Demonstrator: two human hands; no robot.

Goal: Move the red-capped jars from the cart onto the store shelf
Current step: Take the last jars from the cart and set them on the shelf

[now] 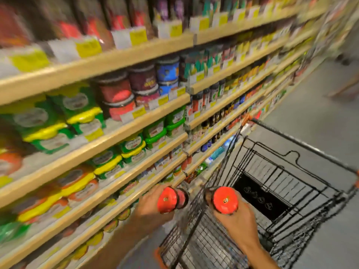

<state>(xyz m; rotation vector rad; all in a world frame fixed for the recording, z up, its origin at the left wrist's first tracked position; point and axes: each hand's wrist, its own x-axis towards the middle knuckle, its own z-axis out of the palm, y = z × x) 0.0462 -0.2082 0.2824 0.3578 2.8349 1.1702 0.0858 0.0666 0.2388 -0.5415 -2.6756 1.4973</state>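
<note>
1. Left hand [150, 205]: fingers wrapped round a red-capped jar, cap turned toward the viewer. It sits just in front of the lower shelf edges, to the left of the cart's near corner.
2. Left jar [171, 199]: red cap, dark glass body showing behind it, tilted on its side in the grip. Clear of the cart, close to the store shelf [116, 150] but not on it.
3. Right hand [238, 220]: fingers closed round a second jar from below, forearm running off the lower edge of view.
4. Right jar [225, 199]: red cap with a small mark at its centre, body mostly hidden behind the cap. Held above the cart's left rim, level with the other jar and a little apart from it.
5. Cart [281, 171]: black wire basket, orange trim at the corners, parked alongside the shelving on grey floor. Its dark bottom panel shows; contents there too blurred to tell.
6. Shelving: tan wooden boards with yellow and white price tags; green and yellow-lidded tubs [85, 117], dark round containers [116, 94], small bottles further down the aisle. All motion-blurred.
</note>
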